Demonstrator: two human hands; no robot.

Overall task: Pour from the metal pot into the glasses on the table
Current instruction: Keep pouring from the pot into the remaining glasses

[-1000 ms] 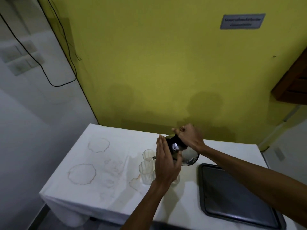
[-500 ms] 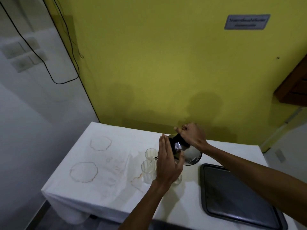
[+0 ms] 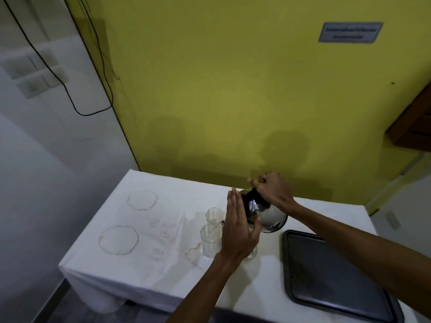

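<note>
Pot (image 3: 265,216) is what we carry over the worktop (image 3: 144,264), tipped toward our left so its spout end hangs above the glasses. Nearest to us, a dark tray (image 3: 335,278) lies on the right part of the worktop, well apart from the glasses. Next comes our left hand (image 3: 238,231), fingers straight and together, palm laid flat against the pot's side; it grips nothing and only steadies. It hides part of one glass (image 3: 250,252), whose base shows just below the wrist. To its left stands the near glass (image 3: 211,240), and just behind that the far glass (image 3: 214,214); both stand upright and look almost empty, though we cannot tell whether any liquid is in them. A thin spout tip shows between the two, near the rim of the near glass. Farther back our right hand (image 3: 272,191) is clenched round the pot's black handle, lifting its rear.

We judge the pour to be in hand, with the first glasses being filled. The next move calls for a steady tilt, the spout kept over one rim, then a shift to the next glass. The stained cloth warns of spills.
</note>
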